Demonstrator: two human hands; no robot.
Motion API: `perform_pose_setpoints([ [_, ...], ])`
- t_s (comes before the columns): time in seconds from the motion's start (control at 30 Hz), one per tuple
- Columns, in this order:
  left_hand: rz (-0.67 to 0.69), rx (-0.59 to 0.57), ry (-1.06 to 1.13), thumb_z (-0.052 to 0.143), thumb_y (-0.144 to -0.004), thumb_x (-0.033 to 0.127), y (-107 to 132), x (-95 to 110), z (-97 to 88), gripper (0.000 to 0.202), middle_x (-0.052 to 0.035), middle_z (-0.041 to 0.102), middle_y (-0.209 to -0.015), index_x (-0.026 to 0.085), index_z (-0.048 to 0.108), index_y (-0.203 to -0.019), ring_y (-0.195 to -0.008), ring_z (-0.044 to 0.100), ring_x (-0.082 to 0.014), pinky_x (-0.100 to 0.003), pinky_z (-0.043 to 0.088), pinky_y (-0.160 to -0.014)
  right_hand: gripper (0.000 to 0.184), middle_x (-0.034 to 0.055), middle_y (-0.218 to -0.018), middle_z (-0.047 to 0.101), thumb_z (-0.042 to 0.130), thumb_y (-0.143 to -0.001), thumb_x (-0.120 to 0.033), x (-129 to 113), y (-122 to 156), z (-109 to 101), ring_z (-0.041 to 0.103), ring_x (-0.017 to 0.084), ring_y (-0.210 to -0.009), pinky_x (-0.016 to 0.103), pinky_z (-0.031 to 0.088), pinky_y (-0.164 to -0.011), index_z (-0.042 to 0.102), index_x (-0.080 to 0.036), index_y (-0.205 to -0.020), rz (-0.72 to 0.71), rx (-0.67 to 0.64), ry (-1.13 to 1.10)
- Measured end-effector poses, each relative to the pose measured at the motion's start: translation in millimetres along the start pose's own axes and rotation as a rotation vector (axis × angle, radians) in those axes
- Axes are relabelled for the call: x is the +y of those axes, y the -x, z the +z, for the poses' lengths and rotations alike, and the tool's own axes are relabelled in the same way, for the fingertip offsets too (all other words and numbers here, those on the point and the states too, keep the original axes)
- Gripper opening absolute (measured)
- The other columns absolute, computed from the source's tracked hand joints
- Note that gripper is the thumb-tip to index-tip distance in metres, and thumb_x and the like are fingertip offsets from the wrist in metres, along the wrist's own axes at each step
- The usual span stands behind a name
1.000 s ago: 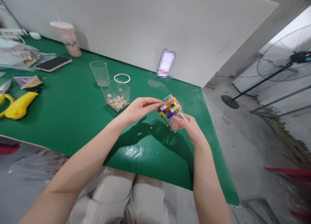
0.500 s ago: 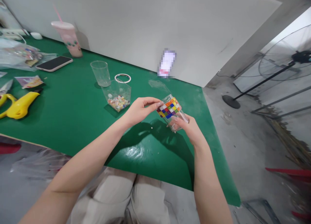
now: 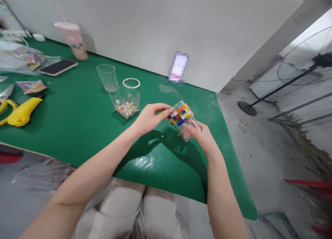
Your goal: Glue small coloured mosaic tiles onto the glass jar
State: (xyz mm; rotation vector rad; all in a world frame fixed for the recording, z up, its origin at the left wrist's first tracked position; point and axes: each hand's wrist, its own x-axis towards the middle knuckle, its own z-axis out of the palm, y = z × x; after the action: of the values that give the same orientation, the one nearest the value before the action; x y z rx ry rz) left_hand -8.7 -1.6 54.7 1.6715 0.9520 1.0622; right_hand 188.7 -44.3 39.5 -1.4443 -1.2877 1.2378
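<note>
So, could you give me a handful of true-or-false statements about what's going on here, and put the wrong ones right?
1. The left hand and right hand are both at a clear container bearing coloured squares. True.
2. A straw sticks up from the pink cup. True.
3. The pink cup stands on the floor. False: it stands on the green table.
4. The angular clear cup holds small mixed pieces. True.
5. The coloured squares are all red. False: several colours show, including blue, yellow and orange.

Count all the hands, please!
2: the left hand touches the left edge of the tiled clear container, and the right hand holds its lower right side. No others show.
</note>
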Motion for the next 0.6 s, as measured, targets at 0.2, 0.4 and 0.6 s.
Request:
perform_pose_setpoints([
  [0.2,-0.007,0.045,-0.032,0.061,-0.083,0.037,0.8,-1.6,2.1,0.026,-0.0045,0.073,-0.082,0.014,0.071,-0.081,-0.078,0.064,-0.0167,-0.028,0.049,-0.076,0.053,0.0015,-0.063,0.066,0.076,-0.062,-0.049,3.3,-0.7,1.1,0.057,0.013,-0.054,0.026,0.047,-0.052,0.068,-0.013,-0.1,-0.003,-0.007,0.02],
  [0.4,-0.072,0.025,0.069,0.062,-0.082,0.042,-0.5,-3.9,-0.1,0.029,-0.0057,0.075,-0.091,0.015,0.073,-0.087,-0.089,0.066,-0.0193,-0.03,0.05,-0.083,0.057,0.0021,-0.062,0.067,0.077,-0.056,-0.055,3.1,-3.8,-1.0,0.058,0.014,-0.053,0.026,0.046,-0.051,0.069,-0.013,-0.094,0.021,0.0,0.006],
  [0.6,-0.08,-0.065,0.192,0.068,-0.079,0.039,-2.3,-3.9,-6.0,0.032,-0.0079,0.073,-0.108,0.016,0.073,-0.101,-0.105,0.064,-0.0229,-0.035,0.047,-0.096,0.053,0.0019,-0.059,0.067,0.075,-0.061,-0.054,3.4,-2.6,-2.5,0.057,0.013,-0.05,0.025,0.046,-0.051,0.07,-0.013,-0.095,0.016,0.015,-0.015],
])
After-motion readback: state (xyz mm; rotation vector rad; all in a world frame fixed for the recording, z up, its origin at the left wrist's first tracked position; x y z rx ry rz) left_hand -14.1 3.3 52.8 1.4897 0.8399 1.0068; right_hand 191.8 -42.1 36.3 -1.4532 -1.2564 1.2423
